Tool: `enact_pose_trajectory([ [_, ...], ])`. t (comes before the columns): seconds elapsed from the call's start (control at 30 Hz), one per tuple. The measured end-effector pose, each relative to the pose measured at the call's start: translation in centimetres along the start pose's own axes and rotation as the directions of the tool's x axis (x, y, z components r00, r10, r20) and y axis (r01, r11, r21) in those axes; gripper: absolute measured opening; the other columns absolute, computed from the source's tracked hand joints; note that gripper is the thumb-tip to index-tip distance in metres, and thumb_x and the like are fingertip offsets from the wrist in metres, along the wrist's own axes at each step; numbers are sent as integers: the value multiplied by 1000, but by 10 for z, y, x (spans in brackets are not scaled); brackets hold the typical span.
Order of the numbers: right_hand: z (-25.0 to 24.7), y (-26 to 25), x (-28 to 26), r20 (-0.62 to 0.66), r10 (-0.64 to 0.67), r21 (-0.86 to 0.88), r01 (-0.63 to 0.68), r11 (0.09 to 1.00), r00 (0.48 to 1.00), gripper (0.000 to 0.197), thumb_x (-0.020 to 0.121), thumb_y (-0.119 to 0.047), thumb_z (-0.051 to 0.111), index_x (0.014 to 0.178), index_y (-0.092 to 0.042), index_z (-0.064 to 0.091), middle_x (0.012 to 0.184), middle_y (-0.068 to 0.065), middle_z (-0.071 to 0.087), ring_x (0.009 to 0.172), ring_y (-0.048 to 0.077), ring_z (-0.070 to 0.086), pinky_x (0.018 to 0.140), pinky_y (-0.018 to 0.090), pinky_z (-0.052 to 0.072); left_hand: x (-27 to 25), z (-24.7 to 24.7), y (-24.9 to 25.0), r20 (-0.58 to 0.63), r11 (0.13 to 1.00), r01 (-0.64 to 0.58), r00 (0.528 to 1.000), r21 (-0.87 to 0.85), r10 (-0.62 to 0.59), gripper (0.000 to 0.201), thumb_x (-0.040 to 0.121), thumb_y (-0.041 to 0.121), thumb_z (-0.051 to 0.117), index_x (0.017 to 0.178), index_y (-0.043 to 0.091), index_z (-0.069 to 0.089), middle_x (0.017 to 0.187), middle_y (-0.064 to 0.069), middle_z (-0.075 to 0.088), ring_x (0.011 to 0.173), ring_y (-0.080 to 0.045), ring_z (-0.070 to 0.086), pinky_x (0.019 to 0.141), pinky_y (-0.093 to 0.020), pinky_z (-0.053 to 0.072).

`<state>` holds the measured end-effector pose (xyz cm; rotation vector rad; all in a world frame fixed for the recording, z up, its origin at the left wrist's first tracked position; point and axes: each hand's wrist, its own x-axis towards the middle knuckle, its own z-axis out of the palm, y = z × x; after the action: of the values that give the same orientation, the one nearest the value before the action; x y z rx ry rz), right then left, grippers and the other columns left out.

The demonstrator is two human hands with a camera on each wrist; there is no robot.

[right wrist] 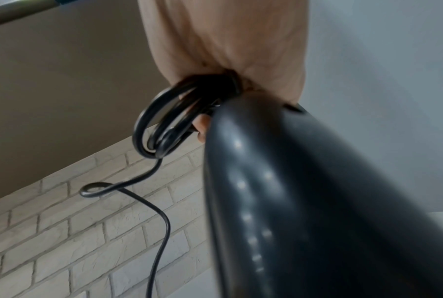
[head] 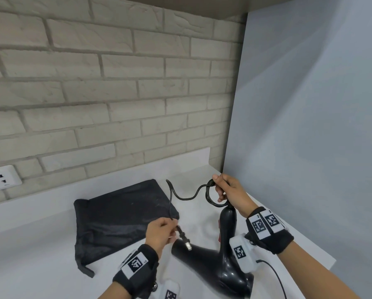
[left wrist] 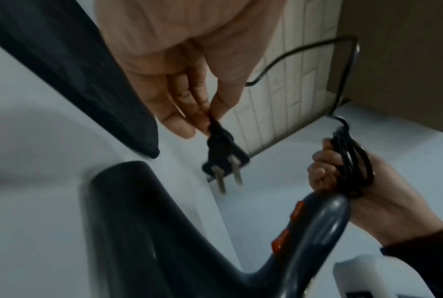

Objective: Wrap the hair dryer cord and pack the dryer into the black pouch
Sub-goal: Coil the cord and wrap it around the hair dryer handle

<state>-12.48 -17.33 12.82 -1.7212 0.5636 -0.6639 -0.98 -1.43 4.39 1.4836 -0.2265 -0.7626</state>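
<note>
Right hand [head: 230, 194] is gripping the end of the hair dryer [head: 219, 262] handle, fingers curled round it together with several coils of the cord [head: 184, 196] bunched at the handle tip. In the right wrist view the coils [right wrist: 164, 125] are sitting looped against the fingers, right at the handle end [right wrist: 304, 201]. The dryer is being held above the white counter [head: 40, 244], handle pointing away from the person, nozzle pointing left toward the left hand. Red switches are showing on the handle in the left wrist view [left wrist: 286, 227].

Left hand [head: 160, 233] is pinching the cord just behind the plug [head: 184, 238], thumb and fingertips closed on it. The left wrist view is showing the plug [left wrist: 223, 153] hanging below the fingers [left wrist: 179, 121] with its two flat prongs pointing down, just above the dryer nozzle [left wrist: 128, 201]. Not touching it, as far as I can tell.

The loose stretch of cord is running from the coils in the right hand, dipping in a curve, rising to a bend near the pouch's back corner, then dropping to the left hand.

Black pouch [head: 118, 221] is lying flat on the counter, left of the dryer and beside the left hand. It is reading as flat, and I cannot tell whether its mouth is open.

Behind: a pale brick wall [head: 94, 83] with a white socket panel [head: 1, 178] at the left edge, and a plain grey panel [head: 310, 104] on the right. Both wrists are wearing black bands with printed marker tags [head: 260, 225].
</note>
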Motion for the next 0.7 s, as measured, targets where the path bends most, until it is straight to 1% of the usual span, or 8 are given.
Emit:
enact_pose_trajectory([
  [0.1,1,0,-1,0,-8,4,8,1000,1000,27,95,-26,47,76,-7,46,53,-1,37,48,8,36,52,20,46,-2,19,8,51,994,30,998,-109,-24,14,88,-1,56,74,-1,57,68,-13,58,45,-7,60,45,-13,51],
  [0.17,3,-1,-2,-3,-13,5,13,1000,1000,29,95,-25,47,71,-9,45,52,-1,37,48,8,36,52,21,46,-2,30,15,94,949,96,993,-300,-71,8,90,-4,51,83,-4,56,76,-17,61,59,-14,67,48,-15,53],
  [0.23,4,-2,-3,-8,-20,2,20,1000,1000,32,95,-25,48,66,-13,42,52,-2,37,47,8,35,53,21,45,-3,41,23,128,882,150,986,-447,-103,9,91,-5,48,86,-5,55,84,-21,60,75,-24,65,49,-18,56],
  [0.33,4,-3,-4,-15,-23,-12,23,1000,1000,33,95,-25,48,64,-14,40,53,-2,36,48,9,34,53,23,44,-9,53,36,144,808,185,982,-560,-125,11,92,-4,45,87,-6,54,84,-22,59,78,-27,61,50,-21,57],
  [0.4,3,-3,-4,-20,-25,-14,25,1000,999,33,95,-24,48,65,-13,40,56,-2,36,48,9,34,51,21,43,-11,59,41,141,783,198,980,-590,-142,11,93,-3,45,86,-4,54,84,-21,60,74,-25,63,48,-21,56],
  [0.53,4,-2,-3,-29,-31,-13,31,999,999,33,95,-24,48,64,-13,40,57,-2,37,46,7,35,48,18,43,-14,63,47,136,752,224,975,-620,-177,13,93,-1,47,82,-3,54,79,-18,59,47,-16,67,44,-20,55],
  [0.6,4,-1,-3,-30,-32,-3,32,999,999,34,94,-24,49,63,-14,39,58,-2,38,48,9,36,48,18,42,-17,63,49,166,743,250,968,-621,-187,14,92,-1,48,80,-2,54,78,-17,59,44,-14,66,44,-21,55],
  [0.7,3,1,-2,-31,-37,25,38,999,999,34,94,-25,49,63,-14,40,58,-2,39,49,8,38,47,15,38,-24,64,51,283,756,322,941,-570,-187,11,91,2,52,83,-2,58,76,-14,65,50,-14,68,50,-21,57],
])
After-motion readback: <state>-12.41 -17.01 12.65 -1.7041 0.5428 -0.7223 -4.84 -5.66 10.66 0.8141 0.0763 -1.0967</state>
